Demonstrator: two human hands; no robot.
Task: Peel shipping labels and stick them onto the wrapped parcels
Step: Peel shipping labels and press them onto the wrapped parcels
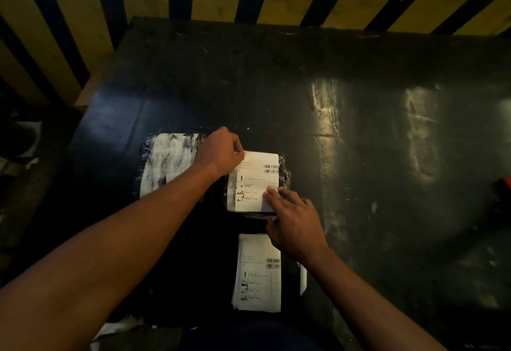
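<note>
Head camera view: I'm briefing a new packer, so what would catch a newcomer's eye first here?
The white shipping label at centre, bright against the dark table, with the left hand at its top left corner and the right hand pressing its lower right. Next, the stack of labels nearer the person, and the white-smeared parcel to the left.

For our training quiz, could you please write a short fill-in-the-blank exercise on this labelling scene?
1. The left hand holds the label's far-left ____.
2. The right hand presses its fingertips on the label's ____ edge.
3. The stack of spare labels lies ____ to the person than the wrapped parcel.
4. Printed at each label's upper right is a ____.

Missing words: corner; right; nearer; barcode
</note>
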